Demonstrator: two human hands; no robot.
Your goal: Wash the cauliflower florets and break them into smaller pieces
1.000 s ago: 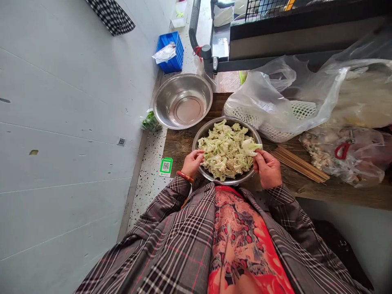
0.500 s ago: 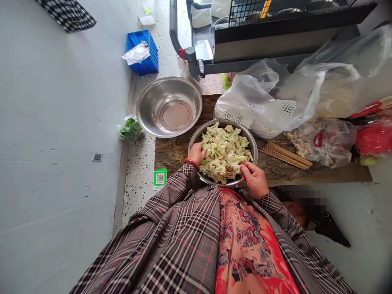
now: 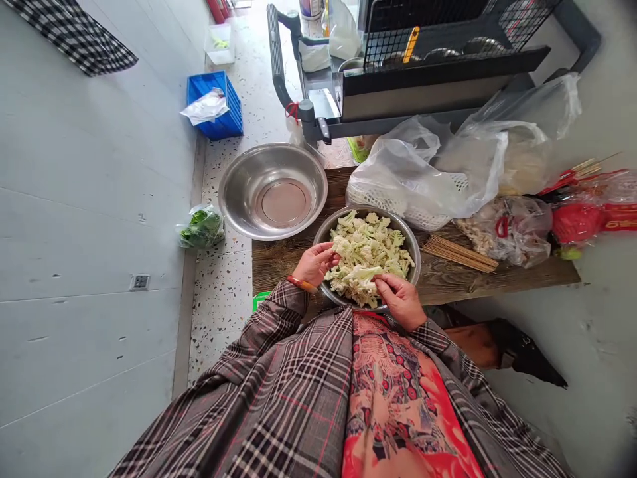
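Note:
A metal bowl (image 3: 417, 247) full of cut cauliflower florets (image 3: 371, 232) stands in front of me on the wooden table. My right hand (image 3: 402, 303) pinches a larger cauliflower piece (image 3: 362, 275) by its stem end, over the near side of the bowl. At the bowl's left rim is my left hand (image 3: 316, 264), thumb and fingers closed together at the tips beside the florets. What lies between those fingertips, if anything, is too small to make out.
An empty wide metal basin (image 3: 239, 192) sits left of the bowl. Right of it lie wooden skewers (image 3: 460, 253), plastic bags (image 3: 398, 166) and a bag of pale food pieces (image 3: 517, 232). Behind is a cart with a black rack (image 3: 442, 76). A blue crate (image 3: 231, 109) stands by the wall.
My left hand has drawn back from inside the bowl to its left rim, fingers now pinched. My right hand has shifted left with the cauliflower piece. The view has tilted up slightly.

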